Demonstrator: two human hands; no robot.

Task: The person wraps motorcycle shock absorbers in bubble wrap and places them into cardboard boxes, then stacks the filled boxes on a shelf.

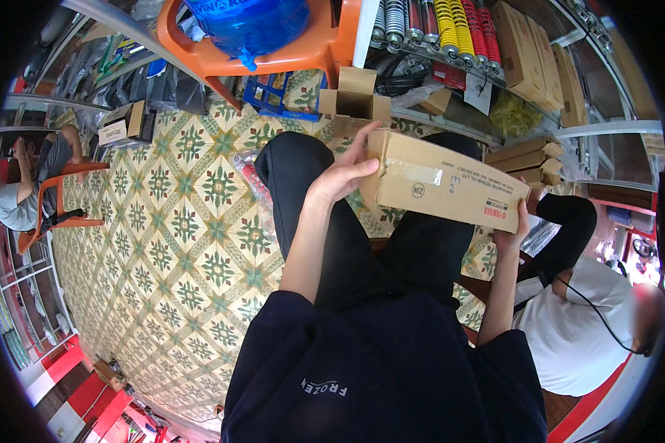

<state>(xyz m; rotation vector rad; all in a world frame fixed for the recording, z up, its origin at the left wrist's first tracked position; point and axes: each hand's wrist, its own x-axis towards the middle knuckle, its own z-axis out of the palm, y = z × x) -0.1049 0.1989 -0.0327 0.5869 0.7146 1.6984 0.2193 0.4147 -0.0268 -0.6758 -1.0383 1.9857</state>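
Observation:
A long brown cardboard box (451,181) is held level above my knees, its printed and taped side turned up. My left hand (347,170) grips its left end, the thumb lying over the edge and the fingers behind it. At the right end my right hand (516,229) closes round the lower corner. The box's underside and contents are hidden. Just beyond the left end stands a small cardboard box (355,103) on the floor with its flaps open.
Ahead is an orange chair (273,63) bearing a blue water jug (251,26). Shelves with coloured shock absorbers (454,33) stand at the far right. A person in white (576,325) sits close at my right; another person (22,192) sits at far left. A plastic-wrapped package (253,181) lies by my left leg.

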